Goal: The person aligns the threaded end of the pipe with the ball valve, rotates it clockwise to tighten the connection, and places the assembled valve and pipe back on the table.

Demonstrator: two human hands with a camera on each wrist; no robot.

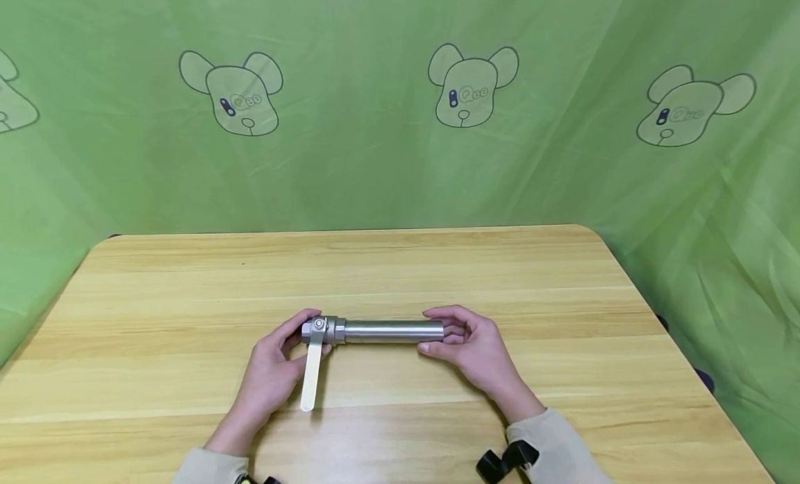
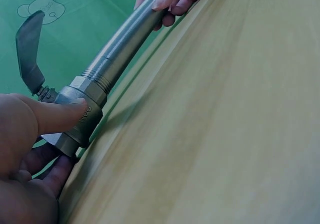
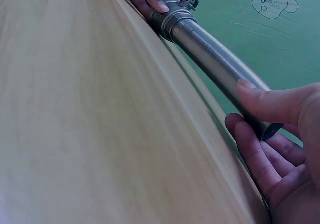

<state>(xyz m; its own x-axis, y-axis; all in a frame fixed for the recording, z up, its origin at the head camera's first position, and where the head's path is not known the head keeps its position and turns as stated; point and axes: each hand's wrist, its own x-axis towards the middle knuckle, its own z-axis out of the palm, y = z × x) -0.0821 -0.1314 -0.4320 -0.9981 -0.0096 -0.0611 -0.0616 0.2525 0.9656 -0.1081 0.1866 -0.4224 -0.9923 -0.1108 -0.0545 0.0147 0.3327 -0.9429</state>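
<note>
A metal ball valve (image 1: pixel 334 330) and a long steel pipe (image 1: pixel 394 332) lie in one line, joined end to end, across the middle of the table. From the valve's top a flat lever handle (image 1: pixel 310 380) points toward the person. My left hand (image 1: pixel 270 374) grips the valve body between thumb and fingers. At the pipe's far end, my right hand (image 1: pixel 480 348) holds it with the thumb on the near side and fingers around the other. A few threads (image 2: pixel 97 80) show where the pipe meets the valve's hex collar (image 2: pixel 89 88) in the left wrist view.
The wooden table (image 1: pixel 350 269) has rounded back corners, and a green curtain (image 1: pixel 362 164) printed with bear heads hangs behind it. A black wrist device (image 1: pixel 509 461) sits at the right sleeve (image 1: pixel 556 442).
</note>
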